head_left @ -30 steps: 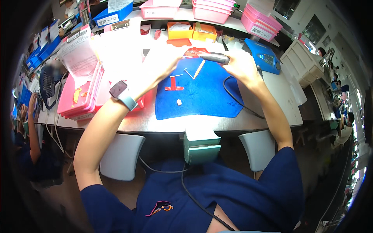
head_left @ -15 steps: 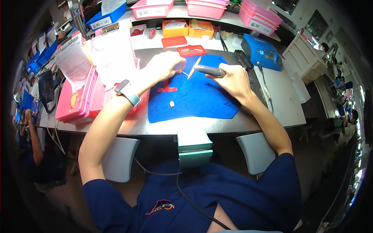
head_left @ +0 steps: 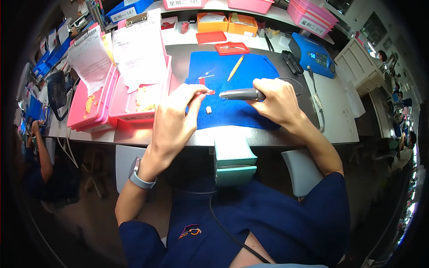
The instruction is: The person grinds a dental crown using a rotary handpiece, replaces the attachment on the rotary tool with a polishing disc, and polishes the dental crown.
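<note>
My right hand (head_left: 279, 100) is wrapped round a dark grey rotary handpiece (head_left: 242, 94), its tip pointing left. Facing that tip, my left hand (head_left: 178, 114) pinches a small flat red piece (head_left: 210, 93) between thumb and fingers. Both hands are over a blue cloth (head_left: 250, 118). A small tooth-coloured piece (head_left: 208, 110) lies on the cloth just below the red piece. Two thin rotary bits (head_left: 207, 77) rest farther back, and a yellow pencil (head_left: 235, 68) slants to their right. Most of the red piece is hidden by my fingers.
A shallow red case (head_left: 232, 48) with small metal tools sits behind the cloth. Pink trays (head_left: 138, 111) with papers and clipboards stand at left. At right are a blue control unit (head_left: 313, 56) and its cable. A pale green padded support (head_left: 236, 156) juts from the table's front edge.
My left hand has left the thin bit on the cloth, come nearer and picked up the red piece. My right hand has drawn the handpiece nearer, away from the pencil. The view has shifted slightly.
</note>
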Demonstrator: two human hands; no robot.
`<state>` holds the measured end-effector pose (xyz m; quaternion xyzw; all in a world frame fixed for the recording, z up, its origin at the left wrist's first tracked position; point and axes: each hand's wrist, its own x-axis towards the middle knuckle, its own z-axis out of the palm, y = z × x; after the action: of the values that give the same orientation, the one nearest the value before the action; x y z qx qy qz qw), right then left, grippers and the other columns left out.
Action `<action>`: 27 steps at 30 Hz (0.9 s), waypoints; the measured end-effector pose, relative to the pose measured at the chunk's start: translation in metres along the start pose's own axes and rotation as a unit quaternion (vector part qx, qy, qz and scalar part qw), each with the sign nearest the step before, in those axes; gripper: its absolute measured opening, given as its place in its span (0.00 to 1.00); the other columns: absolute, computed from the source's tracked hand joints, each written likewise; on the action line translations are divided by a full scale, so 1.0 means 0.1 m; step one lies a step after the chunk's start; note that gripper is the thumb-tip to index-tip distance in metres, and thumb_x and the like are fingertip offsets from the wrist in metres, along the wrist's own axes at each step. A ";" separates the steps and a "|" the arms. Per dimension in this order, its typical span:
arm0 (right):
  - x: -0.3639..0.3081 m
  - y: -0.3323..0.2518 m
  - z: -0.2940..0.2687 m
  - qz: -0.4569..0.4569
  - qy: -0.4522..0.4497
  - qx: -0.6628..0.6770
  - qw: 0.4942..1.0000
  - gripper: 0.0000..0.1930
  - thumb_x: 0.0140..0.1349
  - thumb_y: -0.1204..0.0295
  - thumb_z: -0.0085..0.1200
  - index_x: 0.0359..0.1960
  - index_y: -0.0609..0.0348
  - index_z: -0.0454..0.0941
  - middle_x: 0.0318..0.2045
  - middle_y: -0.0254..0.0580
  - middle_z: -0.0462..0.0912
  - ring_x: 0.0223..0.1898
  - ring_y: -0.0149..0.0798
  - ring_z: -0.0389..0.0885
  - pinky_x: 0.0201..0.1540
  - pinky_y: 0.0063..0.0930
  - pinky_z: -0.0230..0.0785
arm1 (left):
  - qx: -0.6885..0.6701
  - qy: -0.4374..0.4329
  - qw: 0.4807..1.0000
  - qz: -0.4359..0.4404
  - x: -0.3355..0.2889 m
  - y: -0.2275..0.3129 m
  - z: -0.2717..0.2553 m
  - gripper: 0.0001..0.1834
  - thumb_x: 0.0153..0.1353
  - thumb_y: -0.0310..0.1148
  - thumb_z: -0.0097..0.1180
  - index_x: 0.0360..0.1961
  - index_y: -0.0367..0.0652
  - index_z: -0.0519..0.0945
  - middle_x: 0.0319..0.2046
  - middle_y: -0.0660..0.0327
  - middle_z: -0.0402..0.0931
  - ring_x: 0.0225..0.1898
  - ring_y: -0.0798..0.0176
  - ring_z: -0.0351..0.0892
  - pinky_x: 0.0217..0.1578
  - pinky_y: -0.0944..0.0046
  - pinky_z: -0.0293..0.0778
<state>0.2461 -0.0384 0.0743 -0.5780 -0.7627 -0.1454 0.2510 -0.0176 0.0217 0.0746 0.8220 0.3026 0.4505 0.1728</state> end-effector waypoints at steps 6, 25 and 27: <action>-0.06 -0.08 0.03 0.010 -0.029 0.018 0.999 0.12 0.49 0.68 0.65 0.28 0.59 0.74 0.23 0.47 0.79 0.27 0.54 0.79 0.31 0.46 0.70 | -0.067 -0.070 0.995 0.012 -0.07 -0.14 0.02 0.12 0.66 0.20 0.59 0.49 0.40 0.86 0.36 0.57 0.86 0.30 0.67 0.84 0.30 0.69 0.77; -0.07 -0.01 0.04 -0.008 -0.015 0.017 1.000 0.14 0.52 0.66 0.69 0.29 0.59 0.75 0.24 0.46 0.78 0.27 0.53 0.78 0.32 0.44 0.70 | -0.140 -0.107 0.983 -0.047 -0.09 -0.07 0.05 0.11 0.67 0.22 0.60 0.49 0.41 0.86 0.33 0.56 0.85 0.33 0.63 0.87 0.34 0.65 0.80; -0.06 0.00 0.04 -0.010 -0.019 0.005 1.000 0.14 0.51 0.66 0.69 0.29 0.59 0.75 0.24 0.46 0.78 0.27 0.53 0.78 0.33 0.44 0.70 | -0.134 -0.117 0.983 -0.048 -0.09 -0.07 0.04 0.11 0.66 0.22 0.61 0.49 0.41 0.86 0.33 0.55 0.85 0.34 0.63 0.87 0.34 0.64 0.81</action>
<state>0.2468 -0.0416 0.0675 -0.5717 -0.7739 -0.1332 0.2378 -0.0201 0.0213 0.0630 0.8233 0.2559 0.3786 0.3366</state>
